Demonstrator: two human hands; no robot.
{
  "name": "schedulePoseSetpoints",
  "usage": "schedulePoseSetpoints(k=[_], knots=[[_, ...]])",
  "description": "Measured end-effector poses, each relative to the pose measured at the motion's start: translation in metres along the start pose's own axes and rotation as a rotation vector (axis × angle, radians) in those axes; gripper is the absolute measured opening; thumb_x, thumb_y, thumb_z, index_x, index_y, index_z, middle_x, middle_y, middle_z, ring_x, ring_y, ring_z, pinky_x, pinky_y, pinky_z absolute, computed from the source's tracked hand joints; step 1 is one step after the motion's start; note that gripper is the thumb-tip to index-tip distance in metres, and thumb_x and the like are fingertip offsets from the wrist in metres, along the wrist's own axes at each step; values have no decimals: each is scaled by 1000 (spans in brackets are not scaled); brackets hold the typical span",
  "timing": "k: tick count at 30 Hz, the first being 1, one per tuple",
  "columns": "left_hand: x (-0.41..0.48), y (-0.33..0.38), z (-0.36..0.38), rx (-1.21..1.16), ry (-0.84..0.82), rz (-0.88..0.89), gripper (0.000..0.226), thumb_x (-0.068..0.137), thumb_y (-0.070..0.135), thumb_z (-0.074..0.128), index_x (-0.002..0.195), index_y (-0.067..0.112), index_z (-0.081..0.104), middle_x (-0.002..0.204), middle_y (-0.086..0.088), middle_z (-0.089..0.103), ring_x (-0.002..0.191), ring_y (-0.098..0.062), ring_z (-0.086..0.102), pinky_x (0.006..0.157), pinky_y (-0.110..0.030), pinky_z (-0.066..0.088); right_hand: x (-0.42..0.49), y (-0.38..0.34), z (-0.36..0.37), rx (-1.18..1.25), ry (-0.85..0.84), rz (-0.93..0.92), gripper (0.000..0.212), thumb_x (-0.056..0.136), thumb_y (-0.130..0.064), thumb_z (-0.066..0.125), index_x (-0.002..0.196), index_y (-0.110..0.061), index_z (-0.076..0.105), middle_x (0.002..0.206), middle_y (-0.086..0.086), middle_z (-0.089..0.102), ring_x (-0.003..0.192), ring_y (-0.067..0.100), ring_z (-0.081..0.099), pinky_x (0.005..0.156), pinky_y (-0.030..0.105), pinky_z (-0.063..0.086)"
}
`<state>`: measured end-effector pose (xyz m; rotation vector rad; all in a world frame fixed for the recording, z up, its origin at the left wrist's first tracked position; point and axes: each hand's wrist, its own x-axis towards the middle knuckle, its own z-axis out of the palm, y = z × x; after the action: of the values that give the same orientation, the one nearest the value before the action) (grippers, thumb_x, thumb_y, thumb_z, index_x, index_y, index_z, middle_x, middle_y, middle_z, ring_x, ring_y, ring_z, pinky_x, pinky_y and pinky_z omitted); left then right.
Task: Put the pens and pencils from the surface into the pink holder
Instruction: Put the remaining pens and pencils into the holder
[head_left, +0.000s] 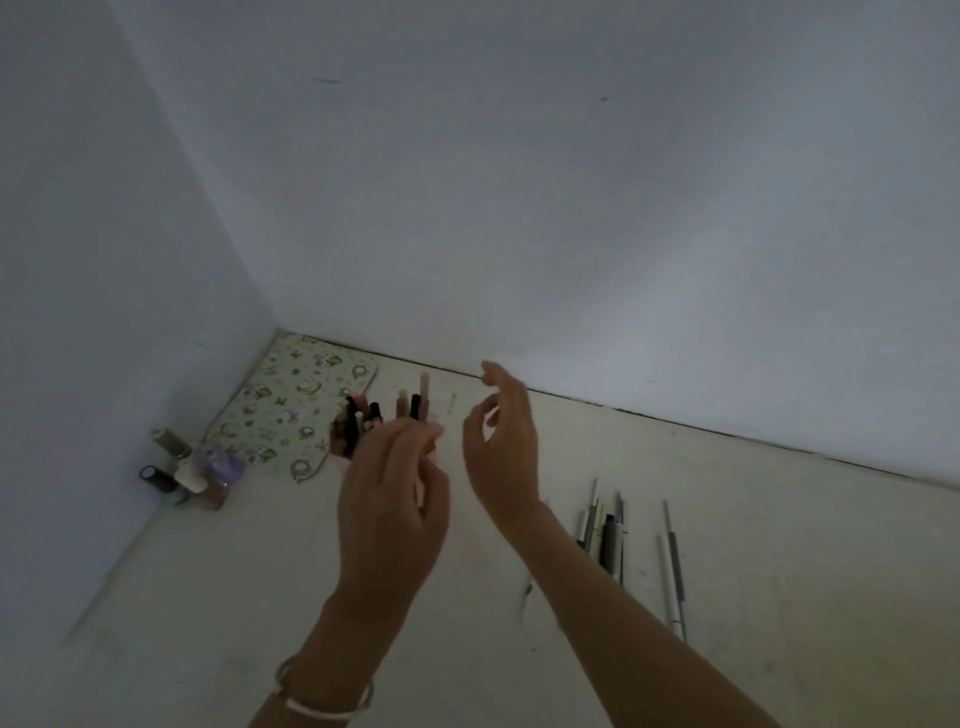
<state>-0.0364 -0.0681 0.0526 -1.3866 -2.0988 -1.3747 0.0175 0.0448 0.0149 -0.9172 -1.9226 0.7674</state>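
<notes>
The pink holder (340, 447) stands on the pale surface, mostly hidden behind my left hand (389, 499); only its left edge shows. Several pens and pencils (358, 415) stick up out of it. My left hand is cupped around the holder's near side, and whether the fingers grip it is unclear. My right hand (501, 447) hovers just right of the holder, fingers spread and curled, with nothing in it. More pens (605, 530) lie in a loose bunch on the surface to the right, and two long thin pens (672, 566) lie further right.
A floral patterned pouch (291, 405) lies flat in the back left corner. A few small bottles (192, 467) stand against the left wall. White walls close the surface at the back and left.
</notes>
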Motion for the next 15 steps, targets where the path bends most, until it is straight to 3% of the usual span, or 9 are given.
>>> schedulePoseSetpoints(k=[3, 7, 11, 14, 15], knots=[[-22, 21, 36, 87, -426, -127, 19, 91, 20, 52, 108, 20, 61, 96, 7, 62, 84, -1, 51, 74, -11, 42, 21, 7, -41, 40, 155, 105, 46, 91, 1, 46, 130, -21, 47, 109, -6, 57, 72, 7, 54, 62, 17, 48], [-62, 38, 87, 286, -771, -252, 28, 97, 41, 38, 113, 23, 51, 110, 5, 57, 102, -11, 53, 85, -21, 44, 32, 23, -98, 17, 282, 166, 47, 87, 3, 45, 124, -26, 49, 102, -10, 58, 65, 9, 51, 57, 13, 43], [-84, 43, 113, 401, -937, -307, 35, 98, 44, 42, 118, 17, 49, 118, 0, 56, 108, -15, 55, 85, -24, 45, 21, 44, -146, -24, 336, 216, 46, 85, 5, 44, 118, -26, 52, 98, -12, 60, 62, 10, 49, 56, 13, 41], [-84, 50, 112, 379, -896, -215, 28, 74, 29, 79, 89, 9, 65, 84, -3, 68, 72, -12, 66, 58, -20, 50, 5, 60, -171, -70, 378, 253, 44, 85, 5, 44, 116, -25, 54, 96, -12, 61, 62, 9, 50, 56, 13, 40], [-79, 51, 110, 379, -903, -223, 25, 74, 26, 79, 87, 9, 65, 83, -4, 68, 70, -13, 67, 58, -20, 50, 0, 65, -176, -89, 388, 259, 43, 85, 4, 44, 115, -25, 55, 95, -12, 61, 61, 8, 50, 55, 12, 40]])
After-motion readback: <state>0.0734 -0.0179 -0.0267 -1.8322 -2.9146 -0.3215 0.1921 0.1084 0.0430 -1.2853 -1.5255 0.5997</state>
